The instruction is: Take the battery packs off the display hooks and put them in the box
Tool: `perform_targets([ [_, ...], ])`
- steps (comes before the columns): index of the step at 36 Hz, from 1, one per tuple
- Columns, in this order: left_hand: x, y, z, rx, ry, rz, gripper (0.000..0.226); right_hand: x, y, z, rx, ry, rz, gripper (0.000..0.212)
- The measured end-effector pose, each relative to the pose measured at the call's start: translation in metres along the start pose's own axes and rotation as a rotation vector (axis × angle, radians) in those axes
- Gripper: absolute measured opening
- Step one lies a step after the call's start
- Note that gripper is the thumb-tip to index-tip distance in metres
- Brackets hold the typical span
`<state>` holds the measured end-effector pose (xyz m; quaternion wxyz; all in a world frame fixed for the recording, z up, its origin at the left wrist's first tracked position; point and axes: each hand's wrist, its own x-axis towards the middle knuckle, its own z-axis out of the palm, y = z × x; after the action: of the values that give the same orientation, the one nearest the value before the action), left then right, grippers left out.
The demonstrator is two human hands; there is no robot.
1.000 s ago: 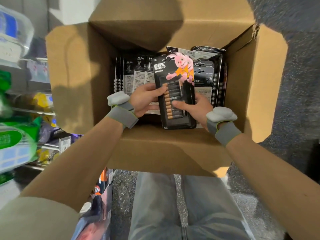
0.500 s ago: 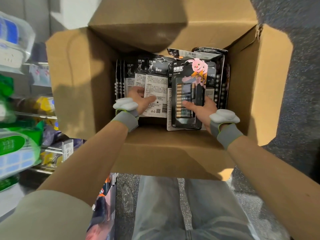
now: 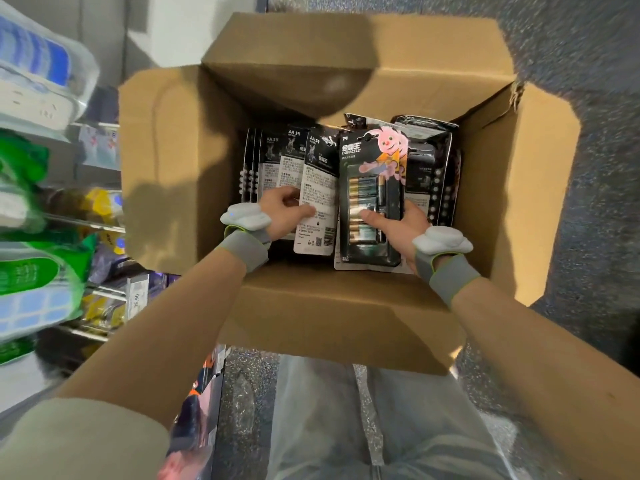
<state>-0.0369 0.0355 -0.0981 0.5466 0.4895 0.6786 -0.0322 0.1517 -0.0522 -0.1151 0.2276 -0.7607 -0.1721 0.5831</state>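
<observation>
Starting at your 9 o'clock, the blurred shop shelves with green packets [image 3: 31, 271] stand outside the brown cardboard box [image 3: 166, 168]. Inside the box, your left hand [image 3: 282, 216] pinches the white back card of the row of black battery packs turned backwards [image 3: 313, 174], with the thumb on the card and the fingers curled at its edge. Just beside it, at the centre, the black blister pack with the pink rabbit [image 3: 372, 188] now stands low in the box and touches the row. A second ago it was higher and tilted, and your left hand was on it. Your right hand [image 3: 401, 221] is clamped on this pack, thumb across the batteries, fingers behind it. At 2 o'clock more black packs [image 3: 429, 157] lean near the wall. I judge this pack is nearly placed. Only the release is left, and then you return to the hooks, which are not in view.
</observation>
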Motion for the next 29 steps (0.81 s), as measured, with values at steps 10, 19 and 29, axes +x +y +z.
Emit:
perform_targets([
  [10,-0.055,0.009,-0.031,-0.17,0.149,-0.073,0.015,-0.033,-0.041,0.008,-0.115,-0.09,-0.066,0.093],
  [19,-0.115,0.006,-0.064,-0.655,0.216,-0.074,0.068,-0.083,-0.108,0.023,-0.263,-0.183,-0.28,0.059],
  [29,-0.213,-0.027,-0.09,-1.212,0.276,0.064,0.029,-0.168,-0.141,0.057,-0.38,-0.319,-0.487,0.058],
])
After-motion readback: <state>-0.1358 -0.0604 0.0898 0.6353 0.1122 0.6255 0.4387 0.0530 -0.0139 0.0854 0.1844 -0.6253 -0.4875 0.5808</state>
